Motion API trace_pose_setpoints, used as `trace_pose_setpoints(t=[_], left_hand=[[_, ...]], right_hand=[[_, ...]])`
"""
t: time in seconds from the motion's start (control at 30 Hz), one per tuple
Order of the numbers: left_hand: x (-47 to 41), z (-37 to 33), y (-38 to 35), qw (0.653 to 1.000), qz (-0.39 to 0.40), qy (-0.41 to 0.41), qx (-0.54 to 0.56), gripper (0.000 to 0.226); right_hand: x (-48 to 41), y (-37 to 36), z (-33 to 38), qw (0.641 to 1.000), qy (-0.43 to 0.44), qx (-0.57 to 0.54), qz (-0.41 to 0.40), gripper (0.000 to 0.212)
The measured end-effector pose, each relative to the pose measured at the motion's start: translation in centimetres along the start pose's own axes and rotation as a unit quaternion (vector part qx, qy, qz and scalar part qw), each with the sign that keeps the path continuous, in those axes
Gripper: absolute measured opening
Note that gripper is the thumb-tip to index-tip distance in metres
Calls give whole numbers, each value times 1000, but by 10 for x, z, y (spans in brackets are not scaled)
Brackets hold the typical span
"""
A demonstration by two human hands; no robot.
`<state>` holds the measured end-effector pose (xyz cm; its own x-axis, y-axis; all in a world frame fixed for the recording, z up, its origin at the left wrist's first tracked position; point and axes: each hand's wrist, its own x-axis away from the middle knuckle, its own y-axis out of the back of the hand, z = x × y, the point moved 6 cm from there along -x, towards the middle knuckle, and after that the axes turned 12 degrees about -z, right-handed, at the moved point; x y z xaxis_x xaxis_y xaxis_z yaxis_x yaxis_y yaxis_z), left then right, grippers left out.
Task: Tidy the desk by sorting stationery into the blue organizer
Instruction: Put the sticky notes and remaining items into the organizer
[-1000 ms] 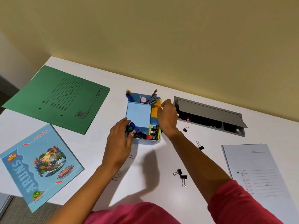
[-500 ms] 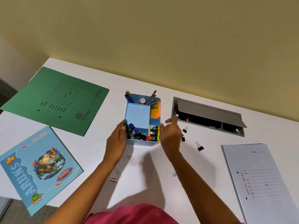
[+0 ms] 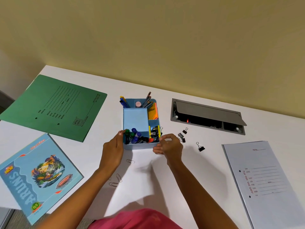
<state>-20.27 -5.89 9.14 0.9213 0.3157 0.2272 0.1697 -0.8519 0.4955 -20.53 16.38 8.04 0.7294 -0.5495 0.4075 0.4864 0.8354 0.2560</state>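
The blue organizer (image 3: 135, 119) stands mid-desk with pens and pencils upright at the back, orange notes on the right, markers and clips in the front compartments. My left hand (image 3: 113, 149) rests against its left front corner, fingertips by a green marker (image 3: 127, 132). My right hand (image 3: 170, 146) hovers at its right front corner, fingers loosely curled; I see nothing in it. Black binder clips (image 3: 181, 137) lie just right of that hand, one more binder clip (image 3: 200, 147) farther right. Silver paper clips (image 3: 115, 181) lie on the desk below my left wrist, and one paper clip (image 3: 130, 161) between my arms.
A green folder (image 3: 54, 106) lies at the back left and a blue notebook (image 3: 38, 176) at the front left. A white file (image 3: 267, 182) lies at the right. An open grey cable hatch (image 3: 208, 116) is set into the desk behind the clips.
My right hand drew back from the orange-notes compartment to the organizer's right front corner. My left hand slid from the markers to the left front edge.
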Motion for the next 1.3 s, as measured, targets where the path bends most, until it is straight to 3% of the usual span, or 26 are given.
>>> trace_pose_setpoints(t=[0.33, 0.5, 0.7, 0.83, 1.1, 1.3], left_hand=[[40, -2, -22, 999, 31, -11, -36, 48], [49, -7, -40, 998, 52, 9, -35, 47], [54, -23, -56, 996, 62, 13, -55, 45], [56, -33, -65, 995, 59, -25, -73, 45], [53, -47, -89, 993, 81, 70, -45, 50], [59, -60, -100, 990, 127, 50, -43, 49]], right_hand=[[-49, 9, 22, 995, -21, 95, 17, 21], [-72, 3, 47, 978, 68, 198, 19, 12], [-94, -16, 74, 946, 149, 287, 23, 27], [-107, -26, 84, 937, 152, 309, 56, 21], [-120, -43, 99, 907, 203, 364, 58, 18], [-137, -53, 102, 906, 199, 371, 44, 4]])
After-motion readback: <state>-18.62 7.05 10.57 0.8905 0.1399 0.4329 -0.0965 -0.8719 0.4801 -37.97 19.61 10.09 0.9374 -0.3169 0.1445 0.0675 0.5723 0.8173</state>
